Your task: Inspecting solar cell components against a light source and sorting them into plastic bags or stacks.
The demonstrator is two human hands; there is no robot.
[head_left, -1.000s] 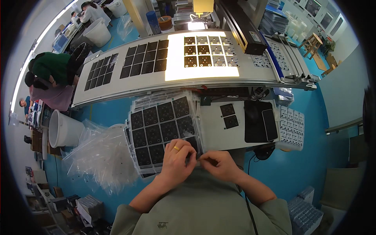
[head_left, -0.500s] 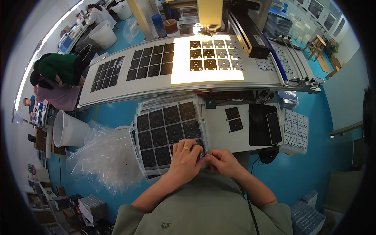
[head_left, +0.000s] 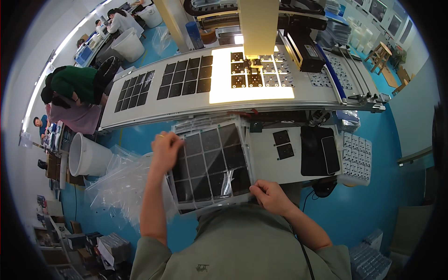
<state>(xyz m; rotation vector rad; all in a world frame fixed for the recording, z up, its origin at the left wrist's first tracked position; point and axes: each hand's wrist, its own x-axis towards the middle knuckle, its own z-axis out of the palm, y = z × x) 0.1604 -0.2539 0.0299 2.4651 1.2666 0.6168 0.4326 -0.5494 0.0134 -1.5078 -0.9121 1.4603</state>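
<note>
A glossy clear sheet with a grid of dark squares lies tilted over a stack of similar sheets in front of me. My left hand, with a ring on one finger, is at its upper left edge, fingers curled in against the sheet. At the lower right corner, my right hand pinches the sheet's edge between thumb and curled fingers. Light glints off the sheet's lower part. My left hand covers part of the left column. Beneath, the edges of other clear sheets show at the back.
Loose clear plastic film heaps up at the left, beside a white bin. Behind runs a long machine bed with a lit panel. Two dark squares and a phone lie on the right. A person in green bends at the left.
My left hand has moved from the lower right corner up to the sheet's upper left edge. My right hand stays near that corner. The sheet looks glossier and larger; the machine head has shifted.
</note>
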